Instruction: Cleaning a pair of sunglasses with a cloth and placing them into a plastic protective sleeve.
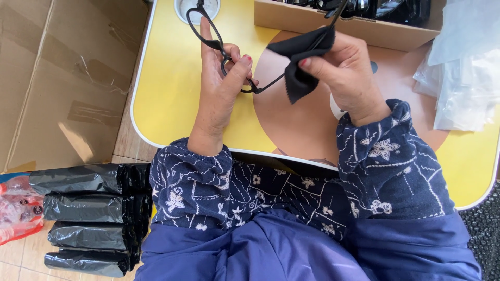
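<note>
Over yellow tray table (166, 104): 1 pair black glasses (211, 39), held by left hand (221, 86), thumb & fingers pinching frame. Right hand (346, 73) pinches 1 black cleaning cloth (299, 57) round a temple arm. 1 cardboard box (338, 26) behind; 4 black plastic rolls (88, 218) on floor, left.

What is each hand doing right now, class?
Left hand: closed on the black glasses.
Right hand: closed, pinching a black cloth around the glasses' arm.

Box (333, 23) contents cropped; temple tip cloth-covered
</note>
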